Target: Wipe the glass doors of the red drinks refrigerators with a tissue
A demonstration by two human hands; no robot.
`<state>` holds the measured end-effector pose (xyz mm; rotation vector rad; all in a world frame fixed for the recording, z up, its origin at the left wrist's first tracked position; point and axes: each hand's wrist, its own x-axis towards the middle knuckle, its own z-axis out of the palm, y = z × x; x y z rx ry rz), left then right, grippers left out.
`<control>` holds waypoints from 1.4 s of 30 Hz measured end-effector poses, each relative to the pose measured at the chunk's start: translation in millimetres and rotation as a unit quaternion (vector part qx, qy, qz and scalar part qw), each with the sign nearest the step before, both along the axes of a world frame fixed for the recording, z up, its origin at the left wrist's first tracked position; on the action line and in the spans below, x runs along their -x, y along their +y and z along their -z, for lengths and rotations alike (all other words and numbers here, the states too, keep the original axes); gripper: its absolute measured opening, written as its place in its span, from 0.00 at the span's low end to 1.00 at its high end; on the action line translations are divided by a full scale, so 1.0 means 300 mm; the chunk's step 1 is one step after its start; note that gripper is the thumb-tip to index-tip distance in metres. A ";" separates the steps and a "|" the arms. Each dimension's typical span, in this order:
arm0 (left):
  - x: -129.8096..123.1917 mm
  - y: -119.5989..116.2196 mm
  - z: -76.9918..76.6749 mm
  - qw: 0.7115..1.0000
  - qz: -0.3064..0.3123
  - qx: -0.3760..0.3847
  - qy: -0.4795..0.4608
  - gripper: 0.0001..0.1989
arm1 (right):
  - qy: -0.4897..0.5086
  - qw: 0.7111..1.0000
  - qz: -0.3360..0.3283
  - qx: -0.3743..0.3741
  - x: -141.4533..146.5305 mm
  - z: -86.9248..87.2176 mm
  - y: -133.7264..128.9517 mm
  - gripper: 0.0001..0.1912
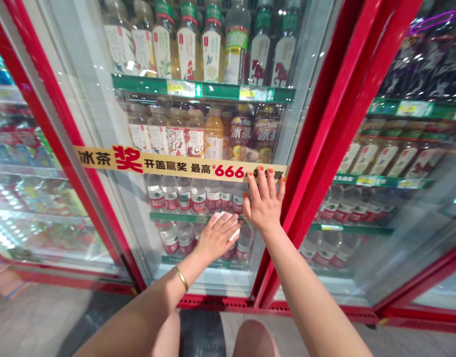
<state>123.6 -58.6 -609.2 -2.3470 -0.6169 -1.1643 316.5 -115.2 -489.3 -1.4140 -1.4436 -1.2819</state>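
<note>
The left hand (218,238), a gold bangle (180,278) at its wrist, is closed lightly over a folded pale cloth (222,216), which is pressed against the glass door of a red-framed drinks cooler (96,198). The open right hand (264,206) is laid flat on the glass, just up and right of the cloth. A yellow printed banner (179,165) crosses the door above both hands, and clear water bottles (198,196) are ranked behind it on a green shelf (183,217).

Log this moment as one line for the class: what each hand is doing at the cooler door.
left hand: pressing white cloth on glass cooler door | right hand: flat on same glass, fingers spread | behind glass: bottled water
</note>
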 end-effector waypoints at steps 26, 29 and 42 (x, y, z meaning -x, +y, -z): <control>0.476 0.245 -0.058 0.947 -0.199 0.055 -0.247 0.42 | -0.021 0.998 -0.014 -0.056 -0.013 0.004 0.002 0.39; 0.330 0.186 0.025 0.985 -0.120 0.045 -0.118 0.38 | -0.024 0.998 -0.010 -0.052 -0.017 0.004 0.002 0.40; 0.208 0.133 -0.111 0.982 -0.118 0.088 -0.115 0.39 | -0.012 0.999 -0.004 -0.033 -0.008 0.000 0.005 0.43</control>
